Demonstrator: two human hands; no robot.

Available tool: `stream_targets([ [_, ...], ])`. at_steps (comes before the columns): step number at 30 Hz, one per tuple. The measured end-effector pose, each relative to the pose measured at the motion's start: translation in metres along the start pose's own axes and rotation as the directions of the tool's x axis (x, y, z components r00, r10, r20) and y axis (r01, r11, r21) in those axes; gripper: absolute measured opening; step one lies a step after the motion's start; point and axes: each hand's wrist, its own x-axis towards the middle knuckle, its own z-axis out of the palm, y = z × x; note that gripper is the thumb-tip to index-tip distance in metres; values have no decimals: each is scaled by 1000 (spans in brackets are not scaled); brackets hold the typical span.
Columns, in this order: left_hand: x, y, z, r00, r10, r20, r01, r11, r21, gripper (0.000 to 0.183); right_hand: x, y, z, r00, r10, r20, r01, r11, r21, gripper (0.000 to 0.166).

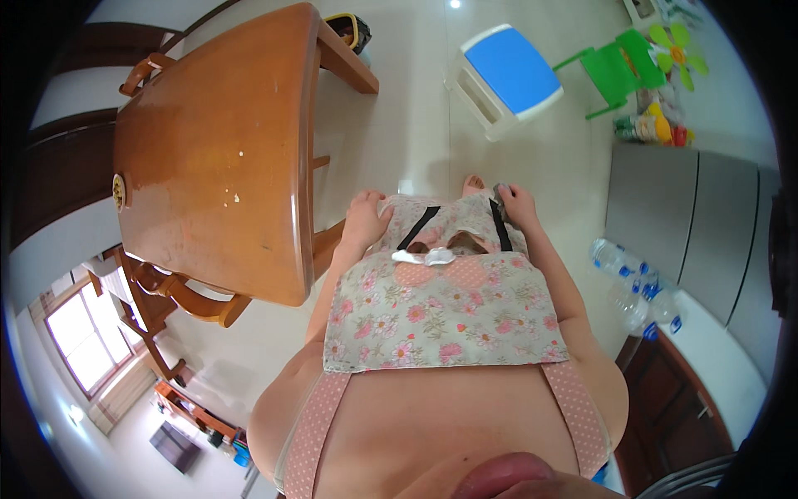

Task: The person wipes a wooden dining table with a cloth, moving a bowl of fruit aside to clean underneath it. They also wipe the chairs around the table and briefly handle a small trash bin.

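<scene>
My left hand [366, 217] hangs at the side of the floral apron [436, 312], thumb apart from the fingers, with nothing seen in it. Its fingertips are close to the apron's edge; whether they touch is hard to tell. On the other side, my right hand [520, 207] is closed around a crumpled grey cloth [500, 194], mostly hidden by the fingers. To the left stands a brown wooden table [206, 106]. Small pale crumbs [235, 198] lie on its top. A small dish of food [119, 192] sits at the table's far left edge.
A blue-topped plastic stool [514, 68] and a green child's chair [614, 68] stand ahead on the tiled floor [405, 125]. A black-lined bin [349, 31] is behind the table leg. At right are a grey refrigerator [648, 206] and several empty plastic bottles [636, 293]. A wooden chair [193, 296] adjoins the table.
</scene>
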Motion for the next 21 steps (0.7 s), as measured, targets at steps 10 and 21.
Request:
stream_targets([
  [10,117,35,-31,986,-126,-107,96,964,-249,28,245,-145,-40,971,-108,215,165,949,-267,40],
  [21,330,3,-109,961,-270,55,270,888,-373,30,454,-252,-1,926,-153,346,272,904,-329,26],
])
